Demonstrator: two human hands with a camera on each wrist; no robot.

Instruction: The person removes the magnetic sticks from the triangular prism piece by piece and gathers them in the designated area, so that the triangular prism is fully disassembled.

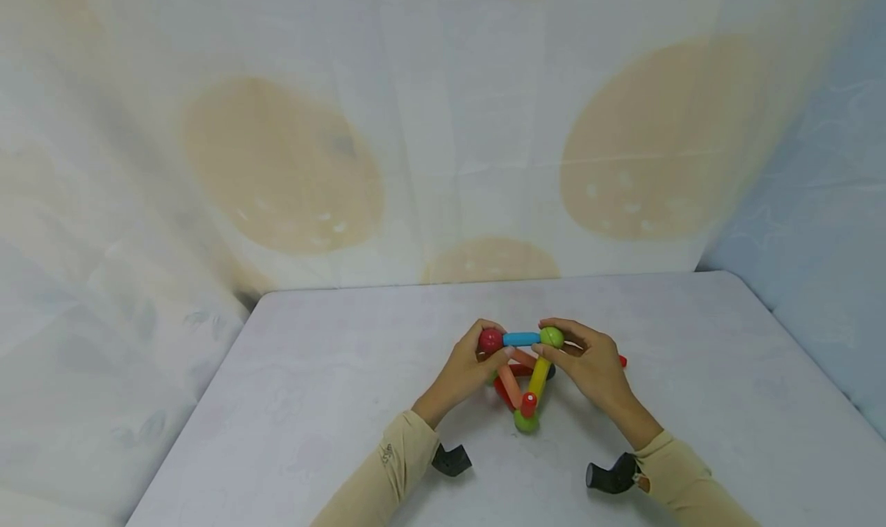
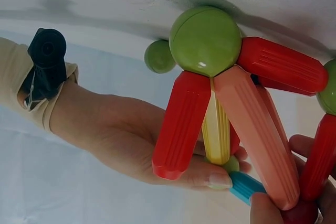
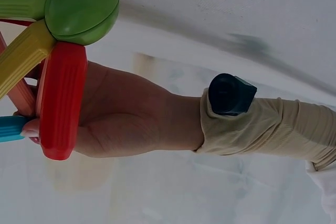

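Observation:
A toy frame of coloured rods and balls stands on the white table (image 1: 311, 373). At its top, a blue rod (image 1: 521, 339) joins a red ball (image 1: 491, 340) and a green ball (image 1: 551, 336). My left hand (image 1: 493, 351) grips the red ball, and my right hand (image 1: 557, 348) grips the green one. Below them a yellow rod (image 1: 540, 375) and a salmon rod (image 1: 511, 385) slope down to a lower green ball (image 1: 526, 421). The left wrist view shows that ball (image 2: 205, 40) close up, with red rods (image 2: 181, 124) and the right hand's thumb (image 2: 210, 177) by the blue rod (image 2: 245, 186).
A pale cloth with large tan circles (image 1: 284, 165) hangs behind the table and along both sides. Black wrist cameras (image 1: 451, 460) sit on beige sleeves near the table's front edge. In the right wrist view, the left hand (image 3: 121, 119) is behind a red rod (image 3: 62, 98).

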